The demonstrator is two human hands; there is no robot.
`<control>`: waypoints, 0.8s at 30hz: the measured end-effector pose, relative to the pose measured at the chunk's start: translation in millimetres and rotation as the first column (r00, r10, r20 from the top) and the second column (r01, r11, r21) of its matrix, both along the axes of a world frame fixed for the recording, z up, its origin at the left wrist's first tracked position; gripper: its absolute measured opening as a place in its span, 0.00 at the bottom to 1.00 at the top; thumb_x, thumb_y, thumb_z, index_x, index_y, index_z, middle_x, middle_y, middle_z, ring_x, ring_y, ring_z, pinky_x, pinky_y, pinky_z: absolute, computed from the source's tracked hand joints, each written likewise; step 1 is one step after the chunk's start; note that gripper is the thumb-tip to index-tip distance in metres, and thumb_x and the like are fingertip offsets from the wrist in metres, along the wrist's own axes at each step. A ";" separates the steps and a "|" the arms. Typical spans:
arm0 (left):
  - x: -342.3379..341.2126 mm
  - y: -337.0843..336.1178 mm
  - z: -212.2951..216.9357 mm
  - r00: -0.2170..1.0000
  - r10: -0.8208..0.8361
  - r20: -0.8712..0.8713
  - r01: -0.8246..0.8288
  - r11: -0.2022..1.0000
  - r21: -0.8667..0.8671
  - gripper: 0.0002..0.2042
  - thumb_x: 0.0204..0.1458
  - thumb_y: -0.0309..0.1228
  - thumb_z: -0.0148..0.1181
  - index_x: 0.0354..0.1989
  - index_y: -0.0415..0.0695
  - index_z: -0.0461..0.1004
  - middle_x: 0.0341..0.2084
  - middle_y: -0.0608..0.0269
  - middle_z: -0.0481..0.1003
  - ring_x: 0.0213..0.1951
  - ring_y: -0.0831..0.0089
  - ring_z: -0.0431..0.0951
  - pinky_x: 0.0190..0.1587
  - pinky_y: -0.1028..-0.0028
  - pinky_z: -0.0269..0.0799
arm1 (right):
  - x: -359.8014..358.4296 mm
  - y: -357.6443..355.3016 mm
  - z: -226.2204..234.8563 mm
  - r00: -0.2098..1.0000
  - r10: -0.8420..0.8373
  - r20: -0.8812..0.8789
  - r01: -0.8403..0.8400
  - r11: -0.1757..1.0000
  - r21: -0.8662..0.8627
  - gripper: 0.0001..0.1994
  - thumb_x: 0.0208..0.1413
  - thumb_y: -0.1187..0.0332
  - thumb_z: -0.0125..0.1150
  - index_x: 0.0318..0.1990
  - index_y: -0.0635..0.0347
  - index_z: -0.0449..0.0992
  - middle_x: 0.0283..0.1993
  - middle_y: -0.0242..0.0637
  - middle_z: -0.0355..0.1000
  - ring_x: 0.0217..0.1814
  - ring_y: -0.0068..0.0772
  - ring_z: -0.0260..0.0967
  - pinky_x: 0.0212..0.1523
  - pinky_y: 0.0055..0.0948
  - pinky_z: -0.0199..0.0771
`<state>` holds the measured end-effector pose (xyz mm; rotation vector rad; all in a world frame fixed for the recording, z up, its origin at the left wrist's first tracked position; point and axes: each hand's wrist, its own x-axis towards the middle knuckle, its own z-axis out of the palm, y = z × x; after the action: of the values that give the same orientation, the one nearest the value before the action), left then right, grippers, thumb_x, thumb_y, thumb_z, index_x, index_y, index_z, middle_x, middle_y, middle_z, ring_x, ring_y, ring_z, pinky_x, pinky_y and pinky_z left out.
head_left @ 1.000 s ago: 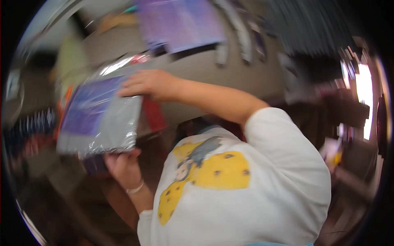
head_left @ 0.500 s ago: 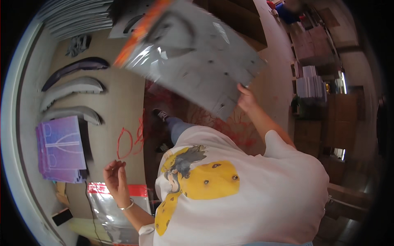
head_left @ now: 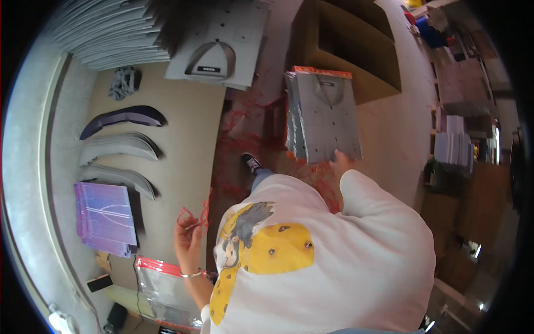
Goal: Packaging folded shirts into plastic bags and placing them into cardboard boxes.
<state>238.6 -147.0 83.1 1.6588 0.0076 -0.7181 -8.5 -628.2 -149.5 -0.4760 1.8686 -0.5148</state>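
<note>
Far left on the tabletop (head_left: 183, 139): a purple-pink packet stack (head_left: 105, 217), with curved grey collar pieces (head_left: 119, 147) above it. A clear bag with red edge (head_left: 164, 286) lies near the wrist. Left hand (head_left: 189, 239), fingers curled, pinches a thin red strip (head_left: 194, 214). Right hand (head_left: 340, 162), grip closed on the lower edge of a bagged grey shirt (head_left: 322, 114), holds it out over the floor beside an open cardboard box (head_left: 350, 50).

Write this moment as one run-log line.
left hand: holds red strip over table | right hand: holds bagged grey shirt out toward cardboard box | clear bag beside left wrist
</note>
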 end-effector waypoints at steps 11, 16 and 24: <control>0.4 -69.2 1.6 0.994 0.097 -0.045 -0.093 0.992 0.080 0.15 0.53 0.20 0.55 0.50 0.38 0.65 0.43 0.62 0.71 0.43 0.76 0.73 0.48 0.78 0.69 | 308.8 -49.6 77.4 0.485 0.833 0.265 -0.714 0.552 -0.430 0.20 0.48 0.55 0.68 0.38 0.59 0.68 0.31 0.31 0.69 0.30 0.21 0.71 0.23 0.19 0.69; 6.9 -89.1 12.7 0.998 0.055 -0.020 -0.053 0.994 0.093 0.16 0.53 0.21 0.56 0.51 0.37 0.65 0.44 0.61 0.71 0.45 0.74 0.73 0.49 0.77 0.69 | 391.0 -66.7 75.1 0.376 0.919 0.120 -0.838 0.392 -0.379 0.17 0.48 0.60 0.68 0.34 0.60 0.67 0.29 0.30 0.69 0.25 0.19 0.66 0.22 0.21 0.68; 34.3 -122.6 -13.5 0.895 0.023 -0.445 -0.300 0.771 -0.562 0.26 0.57 0.41 0.53 0.61 0.41 0.57 0.54 0.53 0.66 0.53 0.64 0.71 0.56 0.64 0.67 | 321.2 25.5 196.6 0.104 0.779 0.618 -0.689 0.504 -0.521 0.23 0.51 0.70 0.61 0.55 0.54 0.61 0.45 0.32 0.68 0.42 0.28 0.71 0.36 0.28 0.74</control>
<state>272.9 -269.6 69.6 0.8330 0.2018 -0.8171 312.7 -602.7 47.0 -0.9844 0.4816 -0.0462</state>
